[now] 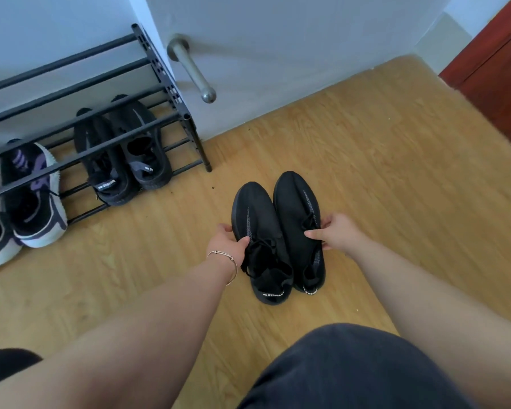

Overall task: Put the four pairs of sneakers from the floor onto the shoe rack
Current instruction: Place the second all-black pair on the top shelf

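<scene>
A pair of black knit sneakers stands side by side on the wooden floor, toes pointing away from me. My left hand [229, 242] grips the outer side of the left black sneaker [258, 228]. My right hand [335, 231] grips the outer side of the right black sneaker [295, 211]. The black metal shoe rack [171, 84] stands against the wall at the upper left. On its bottom shelf sits another black pair [124, 154], and to its left a black, white and purple pair [33, 196].
A white door with a metal lever handle [192, 69] stands just right of the rack. A reddish-brown wooden panel [496, 78] is at the far right. My knees in dark shorts [351, 370] fill the bottom of the view.
</scene>
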`<action>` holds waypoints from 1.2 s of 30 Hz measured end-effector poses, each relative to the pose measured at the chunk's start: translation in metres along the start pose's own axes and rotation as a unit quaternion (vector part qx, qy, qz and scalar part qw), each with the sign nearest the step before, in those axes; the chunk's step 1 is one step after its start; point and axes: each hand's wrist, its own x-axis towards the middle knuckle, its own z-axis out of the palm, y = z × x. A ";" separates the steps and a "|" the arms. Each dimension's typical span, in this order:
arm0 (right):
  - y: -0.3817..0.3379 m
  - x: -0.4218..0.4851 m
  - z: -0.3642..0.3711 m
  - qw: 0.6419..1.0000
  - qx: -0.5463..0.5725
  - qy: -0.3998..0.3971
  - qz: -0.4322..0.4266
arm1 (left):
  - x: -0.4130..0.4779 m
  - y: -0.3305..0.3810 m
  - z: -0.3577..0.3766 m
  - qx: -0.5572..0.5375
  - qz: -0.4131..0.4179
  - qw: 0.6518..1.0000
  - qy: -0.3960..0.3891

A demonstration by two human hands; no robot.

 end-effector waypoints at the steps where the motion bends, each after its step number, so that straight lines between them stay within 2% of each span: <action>1: -0.003 -0.006 0.004 1.000 0.008 -0.001 -0.001 | -0.002 -0.001 -0.008 -0.001 0.004 1.000 0.005; 11: -0.043 -0.055 0.044 0.997 0.057 0.007 -0.056 | -0.011 -0.004 -0.098 -0.020 0.051 0.998 0.033; 22: -0.122 -0.084 0.099 0.983 0.073 0.005 -0.166 | -0.020 -0.015 -0.218 -0.079 0.125 0.987 0.056; 36: -0.269 -0.114 0.131 0.961 0.060 -0.013 -0.271 | 0.001 0.008 -0.340 -0.163 0.170 0.962 0.141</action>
